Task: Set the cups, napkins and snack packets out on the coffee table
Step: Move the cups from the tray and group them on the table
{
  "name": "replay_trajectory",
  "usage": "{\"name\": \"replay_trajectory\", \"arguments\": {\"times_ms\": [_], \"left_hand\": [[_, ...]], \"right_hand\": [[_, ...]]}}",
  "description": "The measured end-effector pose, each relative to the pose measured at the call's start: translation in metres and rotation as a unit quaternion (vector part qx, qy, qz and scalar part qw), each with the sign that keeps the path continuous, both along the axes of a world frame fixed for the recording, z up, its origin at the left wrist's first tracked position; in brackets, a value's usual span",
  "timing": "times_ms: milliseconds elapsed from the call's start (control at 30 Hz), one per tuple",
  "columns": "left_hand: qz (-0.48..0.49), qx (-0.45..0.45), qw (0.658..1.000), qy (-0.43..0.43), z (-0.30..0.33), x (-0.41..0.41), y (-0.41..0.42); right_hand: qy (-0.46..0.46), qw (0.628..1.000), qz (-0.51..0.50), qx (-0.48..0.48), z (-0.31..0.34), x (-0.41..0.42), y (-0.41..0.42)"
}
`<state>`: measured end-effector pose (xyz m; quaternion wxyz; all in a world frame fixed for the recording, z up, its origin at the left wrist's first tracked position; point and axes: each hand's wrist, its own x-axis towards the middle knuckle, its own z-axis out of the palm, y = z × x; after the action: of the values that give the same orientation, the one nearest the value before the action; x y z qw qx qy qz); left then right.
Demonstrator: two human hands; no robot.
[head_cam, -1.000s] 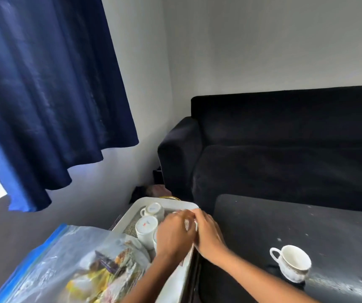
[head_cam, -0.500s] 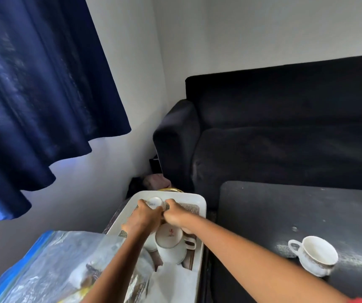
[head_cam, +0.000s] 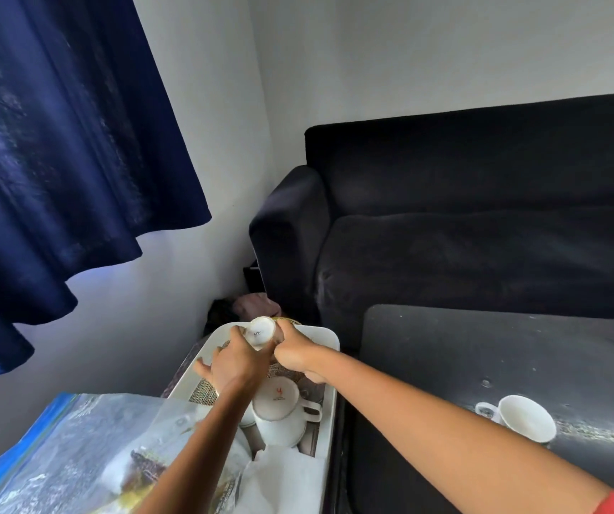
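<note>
We have a single view here, the head camera, worn high and looking forward and down over both arms. We face a room corner: curtain up on our left, dark sofa straight ahead and to the right, pale wall between them. It's a wide-angle lens, so the edges bend and the arms stretch long from the bottom edge. Nearest to us, low in frame, sits the white tray; the dark coffee table spreads off to our lower right. With no second view, nothing overlaps.
</note>
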<state>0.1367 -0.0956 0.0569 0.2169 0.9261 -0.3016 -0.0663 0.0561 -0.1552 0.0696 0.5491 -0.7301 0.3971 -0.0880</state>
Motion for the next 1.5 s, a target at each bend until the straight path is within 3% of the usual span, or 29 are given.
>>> {"name": "replay_trajectory", "arguments": {"times_ms": [267,467,567,633,667,733,800,1000,1200,1333,1500], "left_hand": [[-0.022,-0.112,0.993,-0.012,0.032,-0.048,0.0],[-0.066,-0.126,0.99,0.007,0.047,-0.103,0.003],[-0.08,-0.16,0.983,0.048,0.053,-0.136,0.004],[-0.079,-0.184,0.972,0.125,0.055,-0.16,0.004],[-0.079,-0.2,0.957,0.193,0.055,-0.171,0.003],[-0.107,-0.252,0.895,0.351,0.056,-0.192,0.0],[-0.141,-0.28,0.84,0.443,0.059,-0.212,0.0],[-0.152,-0.235,0.723,0.631,0.059,-0.265,0.004],[-0.122,-0.25,0.605,0.746,0.059,-0.293,0.008],[-0.134,-0.241,0.581,0.766,0.052,-0.304,0.01],[-0.167,-0.212,0.648,0.712,0.039,-0.305,0.01]], "right_hand": [[-0.043,0.993,-0.046,-0.101,0.029,-0.051,0.0],[0.008,0.984,-0.035,-0.177,0.051,-0.118,0.006],[0.04,0.975,-0.029,-0.217,0.061,-0.156,0.003],[0.055,0.971,-0.032,-0.23,0.066,-0.182,0.001],[0.057,0.97,-0.032,-0.233,0.069,-0.194,0.0],[0.051,0.97,-0.029,-0.236,0.075,-0.216,-0.002],[0.034,0.971,-0.036,-0.235,0.081,-0.237,-0.003],[-0.099,0.968,-0.149,-0.176,0.077,-0.294,0.0],[-0.236,0.93,-0.282,0.009,0.048,-0.32,0.012],[-0.309,0.894,-0.321,0.039,0.04,-0.322,0.023],[-0.315,0.884,-0.344,0.024,0.034,-0.328,0.024]]}}
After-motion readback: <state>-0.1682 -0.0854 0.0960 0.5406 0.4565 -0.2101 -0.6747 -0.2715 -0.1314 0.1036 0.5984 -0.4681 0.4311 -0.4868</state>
